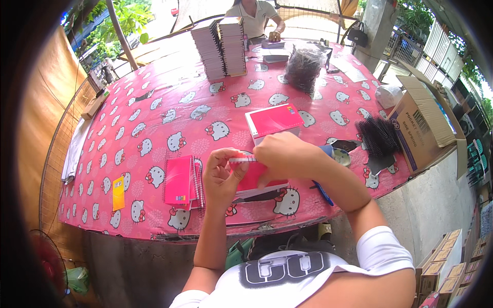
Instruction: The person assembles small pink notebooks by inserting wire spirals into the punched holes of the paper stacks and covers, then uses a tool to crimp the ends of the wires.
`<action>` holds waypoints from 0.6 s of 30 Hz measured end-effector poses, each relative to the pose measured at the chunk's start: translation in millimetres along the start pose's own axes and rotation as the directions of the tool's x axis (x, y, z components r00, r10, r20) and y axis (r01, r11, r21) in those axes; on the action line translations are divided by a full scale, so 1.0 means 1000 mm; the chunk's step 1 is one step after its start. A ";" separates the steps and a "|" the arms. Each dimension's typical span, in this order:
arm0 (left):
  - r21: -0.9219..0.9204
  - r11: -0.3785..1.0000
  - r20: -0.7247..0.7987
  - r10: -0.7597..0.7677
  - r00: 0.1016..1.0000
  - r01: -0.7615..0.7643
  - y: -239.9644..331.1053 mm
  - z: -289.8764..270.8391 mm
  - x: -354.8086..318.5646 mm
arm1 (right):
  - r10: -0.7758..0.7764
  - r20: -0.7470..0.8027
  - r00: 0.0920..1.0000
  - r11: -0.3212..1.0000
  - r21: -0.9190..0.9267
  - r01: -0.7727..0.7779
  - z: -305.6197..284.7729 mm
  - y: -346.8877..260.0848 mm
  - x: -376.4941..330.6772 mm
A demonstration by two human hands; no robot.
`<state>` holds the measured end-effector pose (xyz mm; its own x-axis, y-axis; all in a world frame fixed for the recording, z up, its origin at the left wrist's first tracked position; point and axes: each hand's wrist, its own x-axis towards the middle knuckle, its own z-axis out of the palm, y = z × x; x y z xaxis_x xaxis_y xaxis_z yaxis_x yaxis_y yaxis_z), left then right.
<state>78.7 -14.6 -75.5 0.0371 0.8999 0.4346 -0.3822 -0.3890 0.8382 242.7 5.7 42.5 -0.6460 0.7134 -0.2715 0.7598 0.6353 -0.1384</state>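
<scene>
One thin, pink-covered paper notebook [243,160], seen nearly edge-on in the head view, is held up near the front of a wide bench [154,131] covered in glossy pink sheeting printed with white cat faces. The person's left hand [221,176] pinches its near left end, the grip closed between thumb and fingers. The right hand [280,154] is curled at its other end with the fingertips largely hidden, so how firmly that grip closes, and on what, cannot be told. Just below the hands lies a stack of pink-covered notebooks [267,188], partly covered by them, and just beyond them sits another pink-topped paper stack [276,120]. Left of the left hand rests a small pile of pink spiral-bound notebooks [178,179], and farther left a small yellow booklet [118,193]. Near the right forearm lies a blue-handled tool [323,194]; beyond it are a heap of black binding coils [379,136] and an open brown cardboard box [423,123]. Toward the far side stand two tall stacks of black-coil-bound books [233,49] and a clear plastic bag of dark contents [304,69]. Across the bench, a co-worker [254,18] in a pale shirt rests one hand near small grey stacks [276,55].
</scene>
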 end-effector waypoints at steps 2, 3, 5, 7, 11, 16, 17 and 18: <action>0.114 0.993 -0.030 -0.008 1.000 0.011 -0.001 -0.014 -0.004 | 0.004 -0.182 0.983 0.998 0.061 0.007 -0.005 -0.010 -0.019; 0.091 0.996 -0.048 -0.017 0.999 0.021 -0.001 -0.013 -0.005 | 0.011 -0.267 0.964 0.995 0.094 0.015 -0.007 -0.014 -0.026; 0.042 0.998 -0.082 -0.036 0.996 0.040 -0.002 -0.009 -0.005 | -0.022 -0.095 0.995 0.999 0.024 0.024 -0.003 -0.005 -0.002; 0.070 0.997 -0.101 -0.030 0.994 0.037 -0.001 -0.011 -0.007 | -0.020 -0.089 0.996 0.999 0.026 0.023 -0.003 -0.006 0.005; 0.056 0.995 -0.145 -0.079 0.986 0.088 0.006 -0.013 -0.012 | -0.068 -0.235 0.970 0.988 0.120 0.098 0.002 -0.013 -0.010; 0.146 0.985 -0.209 -0.056 0.976 0.088 0.010 -0.009 -0.011 | -0.072 -0.126 0.989 0.983 0.159 0.092 -0.004 -0.014 -0.004; 0.134 0.985 -0.231 -0.078 0.970 0.111 0.010 -0.009 -0.011 | -0.086 -0.203 0.975 0.975 0.185 0.124 -0.005 -0.018 -0.009; 0.124 0.987 -0.223 -0.072 0.972 0.102 0.009 -0.007 -0.012 | -0.085 -0.272 0.958 0.984 0.130 0.125 0.002 -0.013 -0.008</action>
<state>68.7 -27.5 -74.9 -0.1426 0.9469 0.2880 -0.2585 -0.3165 0.9127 238.0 -9.0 44.1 -0.7042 0.7100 0.0108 0.6763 0.6753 -0.2942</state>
